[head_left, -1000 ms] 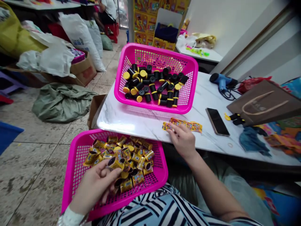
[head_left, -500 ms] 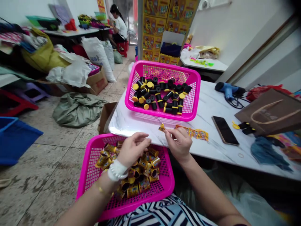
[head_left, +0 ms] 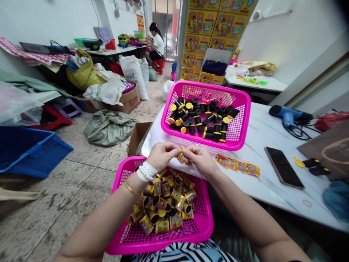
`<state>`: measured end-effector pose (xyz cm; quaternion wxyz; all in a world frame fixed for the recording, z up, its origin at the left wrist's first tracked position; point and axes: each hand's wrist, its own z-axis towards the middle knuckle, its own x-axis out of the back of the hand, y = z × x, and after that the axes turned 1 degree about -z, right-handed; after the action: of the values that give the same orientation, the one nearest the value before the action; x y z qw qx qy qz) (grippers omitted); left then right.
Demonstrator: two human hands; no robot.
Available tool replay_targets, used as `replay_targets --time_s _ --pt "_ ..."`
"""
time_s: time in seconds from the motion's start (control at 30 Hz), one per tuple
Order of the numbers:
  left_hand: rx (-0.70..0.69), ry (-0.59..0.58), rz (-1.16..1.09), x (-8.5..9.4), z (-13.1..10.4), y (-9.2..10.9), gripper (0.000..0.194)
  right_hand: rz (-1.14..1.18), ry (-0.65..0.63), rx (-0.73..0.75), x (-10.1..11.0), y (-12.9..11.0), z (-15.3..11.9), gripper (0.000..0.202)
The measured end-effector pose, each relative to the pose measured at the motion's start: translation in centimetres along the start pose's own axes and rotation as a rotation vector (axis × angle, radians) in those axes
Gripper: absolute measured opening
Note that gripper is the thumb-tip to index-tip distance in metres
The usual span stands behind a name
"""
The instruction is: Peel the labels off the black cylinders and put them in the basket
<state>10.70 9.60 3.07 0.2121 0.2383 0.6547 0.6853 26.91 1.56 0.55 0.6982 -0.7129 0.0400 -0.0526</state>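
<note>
Between my two hands is a small yellow printed wrapper label (head_left: 182, 157), held up over the table's front edge. My left hand (head_left: 163, 155) pinches its left side, and my right hand (head_left: 200, 159) pinches its right side. Below my left wrist, a pink basket (head_left: 204, 214) holds many small cylinders in yellow printed wrappers (head_left: 163, 225). Beyond my hands, another pink basket (head_left: 205, 142) on the table contains black cylinders with yellow caps (head_left: 198, 123). A row of flat yellow printed labels (head_left: 237, 165) lies to the right of my right hand.
On the table's right are a phone (head_left: 283, 167), a blue heat gun or dryer (head_left: 289, 115) and a paper bag (head_left: 327, 153). A blue bin (head_left: 35, 153) stands on the floor at left. A seated person (head_left: 156, 43) works far back, near stacked yellow cartons (head_left: 201, 40).
My left hand has risen from above the lower basket and closed on the label beside my right hand. The label now shows spread out. The camera view has shifted left.
</note>
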Motion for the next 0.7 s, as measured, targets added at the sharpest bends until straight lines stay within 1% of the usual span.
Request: replay_targets --time_s 0.1,0.13,0.17,0.23,0.33,0.47,0.53,0.6,0.7 --pt "-0.048 0.260 -0.058 -0.3 -1.1 -0.4 0.019 -0.048 0.288 0.130 -1.2 0.5 -0.2 0.046" --pt "-0.053 0.321 -0.081 -0.6 -1.8 -0.6 0.021 -0.075 0.360 0.164 -1.6 0.7 -0.3 0.046" --pt "-0.049 0.351 -0.099 -0.9 -2.5 -0.8 0.024 -0.101 0.415 0.187 -1.9 0.9 -0.5 0.046" --pt "-0.022 0.351 -0.134 -1.7 -4.0 -1.1 0.028 -0.134 0.473 0.207 -2.4 1.2 -0.8 0.046" --pt "0.014 0.352 -0.199 -2.7 -5.6 -1.5 0.030 -0.158 0.492 0.226 -3.0 1.3 -1.2 0.044" --pt "0.008 0.387 -0.218 -3.2 -5.8 -1.6 0.032 -0.219 0.498 0.296 -3.6 1.1 -1.8 0.040" --pt "-0.023 0.389 -0.175 -3.0 -5.6 -1.6 0.029 -0.283 0.485 0.361 -3.7 1.3 -2.1 0.033" --pt "-0.056 0.390 -0.132 -2.8 -5.5 -1.7 0.026 -0.386 0.460 0.457 -3.7 1.6 -2.2 0.027" --pt "-0.067 0.417 -0.126 -2.3 -5.2 -2.1 0.023 -0.508 0.383 0.584 -3.5 1.7 -2.0 0.018"
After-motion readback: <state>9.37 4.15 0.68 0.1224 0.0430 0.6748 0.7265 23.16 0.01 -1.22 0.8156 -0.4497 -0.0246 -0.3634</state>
